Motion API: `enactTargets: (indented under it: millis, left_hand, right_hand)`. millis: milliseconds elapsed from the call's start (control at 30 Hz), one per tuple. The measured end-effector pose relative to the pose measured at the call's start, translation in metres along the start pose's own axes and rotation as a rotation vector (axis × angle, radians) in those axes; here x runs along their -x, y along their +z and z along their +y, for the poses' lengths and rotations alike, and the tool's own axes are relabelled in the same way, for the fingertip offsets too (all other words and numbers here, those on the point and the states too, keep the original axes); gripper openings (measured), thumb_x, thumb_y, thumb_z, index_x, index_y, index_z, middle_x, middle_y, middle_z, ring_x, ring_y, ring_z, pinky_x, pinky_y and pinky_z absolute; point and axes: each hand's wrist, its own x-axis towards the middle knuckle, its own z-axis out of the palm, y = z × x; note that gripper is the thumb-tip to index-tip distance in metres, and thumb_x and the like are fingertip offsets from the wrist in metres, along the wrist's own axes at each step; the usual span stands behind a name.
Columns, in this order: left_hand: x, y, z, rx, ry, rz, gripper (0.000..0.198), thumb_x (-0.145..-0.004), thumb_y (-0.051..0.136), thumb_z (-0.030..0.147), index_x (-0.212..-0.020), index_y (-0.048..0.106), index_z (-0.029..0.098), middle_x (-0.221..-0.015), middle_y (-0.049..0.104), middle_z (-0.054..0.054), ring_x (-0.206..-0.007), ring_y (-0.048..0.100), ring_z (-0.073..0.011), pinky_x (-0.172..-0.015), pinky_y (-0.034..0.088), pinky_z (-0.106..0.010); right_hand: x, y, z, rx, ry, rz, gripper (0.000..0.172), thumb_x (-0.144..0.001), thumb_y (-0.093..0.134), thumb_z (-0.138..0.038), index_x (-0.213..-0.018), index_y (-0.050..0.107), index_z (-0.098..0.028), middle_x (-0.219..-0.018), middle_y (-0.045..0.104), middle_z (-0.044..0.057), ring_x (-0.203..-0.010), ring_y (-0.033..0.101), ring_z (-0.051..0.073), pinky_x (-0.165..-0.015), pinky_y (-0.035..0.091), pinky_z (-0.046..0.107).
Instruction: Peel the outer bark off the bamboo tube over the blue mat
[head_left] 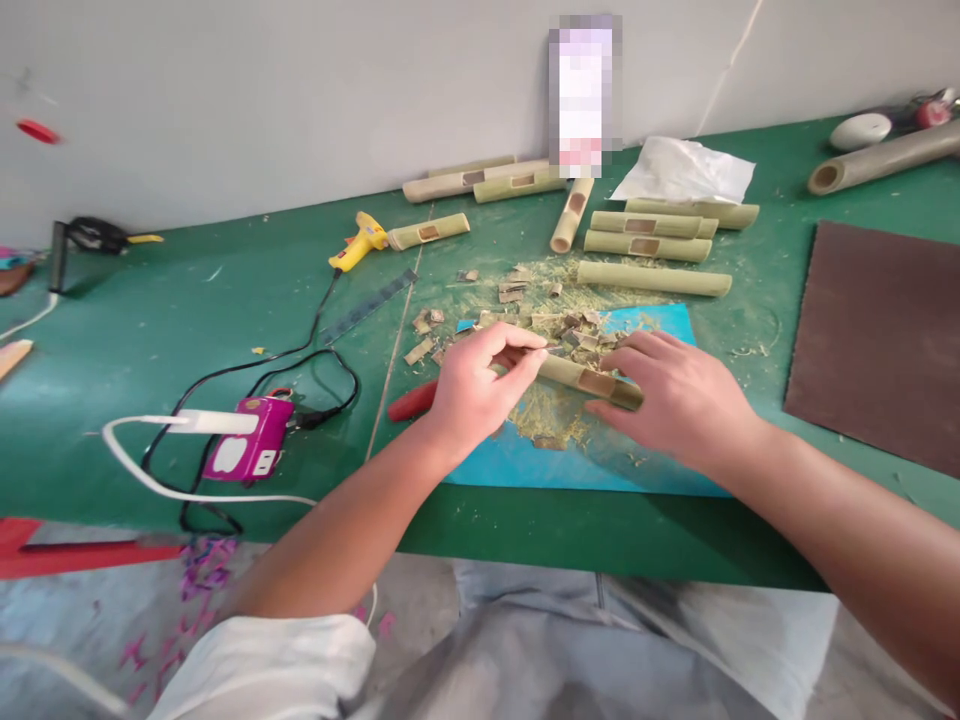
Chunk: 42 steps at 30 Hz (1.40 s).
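item: bamboo tube (592,381), pale green, short, with a brown rectangular slot cut in its upper side. it is held over the blue mat (525,462) on the green table (187,310), above a heap of shavings (551,420). the long axis runs from upper left to lower right, nearly level; the slot faces up.

left hand (476,385): fingers are closed about the tube's left end, thumb on top; a thin tool seems pinched there, though it cannot be told for certain. right hand (679,400): laid over the tube's right end, fingers pressed down on it in a grasp.

a red handle (411,401) is seen just beside the left wrist, on the table.

other bamboo pieces counted: about nine along the far side, most with slots, lying mostly crosswise; one larger grey pipe (885,157) at far right. chips (517,290) are scattered between these and the mat.

also listed: one yellow glue gun (360,242), one magenta socket (251,440) with black and white cords, one brown board (877,340), one white bag (682,170).
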Motion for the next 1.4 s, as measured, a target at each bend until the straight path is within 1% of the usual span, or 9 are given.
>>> enactTargets:
  millis: [100, 300, 400, 700, 900, 1067, 1167, 1300, 1400]
  left_hand:
    - [-0.001, -0.002, -0.005, -0.16, 0.108, -0.032, 0.01, -0.086, 0.063, 0.021, -0.093, 0.068, 0.017, -0.085, 0.071, -0.004, -0.074, 0.066, -0.0138, -0.072, 0.055, -0.025]
    - [0.0, 0.004, -0.007, -0.26, 0.259, -0.084, 0.018, -0.091, 0.056, 0.016, -0.102, 0.07, 0.018, -0.097, 0.07, -0.006, -0.086, 0.066, -0.0141, -0.08, 0.052, -0.026]
    - [-0.001, 0.008, -0.01, -0.266, 0.254, -0.099, 0.018, -0.092, 0.055, 0.017, -0.102, 0.07, 0.017, -0.099, 0.069, -0.007, -0.088, 0.066, -0.0139, -0.083, 0.052, -0.026]
    - [0.002, 0.008, -0.016, -0.387, 0.217, -0.182, 0.017, -0.089, 0.063, 0.022, -0.102, 0.07, 0.015, -0.091, 0.071, -0.008, -0.082, 0.067, -0.0161, -0.077, 0.053, -0.027]
    - [0.005, 0.011, -0.018, -0.324, 0.3, -0.229, 0.018, -0.093, 0.057, 0.022, -0.104, 0.069, 0.015, -0.089, 0.068, -0.007, -0.079, 0.065, -0.0133, -0.076, 0.053, -0.025]
    - [0.004, 0.01, -0.021, -0.379, 0.316, -0.181, 0.02, -0.095, 0.053, 0.023, -0.105, 0.068, 0.014, -0.089, 0.067, -0.007, -0.08, 0.064, -0.0133, -0.077, 0.053, -0.026]
    - [0.005, 0.01, -0.02, -0.357, 0.34, -0.211, 0.021, -0.095, 0.052, 0.023, -0.106, 0.067, 0.013, -0.089, 0.067, -0.007, -0.08, 0.064, -0.0129, -0.077, 0.053, -0.025]
    - [0.008, 0.014, -0.017, -0.38, 0.329, -0.184, 0.02, -0.095, 0.052, 0.022, -0.103, 0.068, 0.013, -0.089, 0.067, -0.007, -0.08, 0.064, -0.013, -0.077, 0.053, -0.025]
    - [0.011, 0.016, -0.015, -0.342, 0.337, -0.267, 0.022, -0.095, 0.053, 0.022, -0.109, 0.067, 0.011, -0.089, 0.066, -0.008, -0.08, 0.065, -0.0134, -0.075, 0.053, -0.024]
  right_hand:
    - [0.0, 0.001, 0.004, 0.117, 0.007, -0.063, 0.02, -0.082, 0.057, -0.037, -0.082, 0.065, -0.018, -0.086, 0.064, 0.009, -0.079, 0.056, 0.022, -0.062, 0.036, 0.033]
    - [0.001, 0.005, -0.005, 0.048, 0.07, -0.123, 0.026, -0.084, 0.051, -0.036, -0.066, 0.057, -0.019, -0.071, 0.06, 0.006, -0.063, 0.052, 0.016, -0.056, 0.031, 0.031]
    - [0.003, 0.006, -0.01, 0.054, 0.087, -0.116, 0.026, -0.084, 0.052, -0.038, -0.067, 0.056, -0.019, -0.073, 0.061, 0.007, -0.062, 0.052, 0.016, -0.055, 0.03, 0.031]
    - [0.004, 0.009, -0.015, 0.103, 0.189, -0.198, 0.026, -0.085, 0.049, -0.042, -0.074, 0.055, -0.019, -0.073, 0.061, 0.005, -0.059, 0.052, 0.015, -0.053, 0.024, 0.03]
    - [0.006, 0.011, -0.017, 0.129, 0.192, -0.193, 0.025, -0.086, 0.048, -0.04, -0.077, 0.055, -0.018, -0.075, 0.062, 0.004, -0.061, 0.053, 0.014, -0.054, 0.022, 0.029]
    - [0.007, 0.01, -0.019, 0.142, 0.191, -0.217, 0.025, -0.086, 0.048, -0.039, -0.08, 0.057, -0.018, -0.076, 0.063, 0.004, -0.061, 0.053, 0.014, -0.054, 0.022, 0.029]
    - [0.008, 0.009, -0.021, 0.149, 0.186, -0.235, 0.025, -0.088, 0.046, -0.038, -0.081, 0.058, -0.017, -0.077, 0.063, 0.005, -0.062, 0.054, 0.015, -0.053, 0.022, 0.029]
    - [0.007, 0.011, -0.023, 0.149, 0.182, -0.235, 0.025, -0.089, 0.045, -0.037, -0.084, 0.059, -0.017, -0.079, 0.064, 0.005, -0.062, 0.055, 0.016, -0.053, 0.022, 0.029]
    - [0.007, 0.012, -0.025, 0.15, 0.19, -0.234, 0.024, -0.088, 0.046, -0.037, -0.085, 0.059, -0.017, -0.081, 0.064, 0.005, -0.063, 0.055, 0.016, -0.052, 0.021, 0.029]
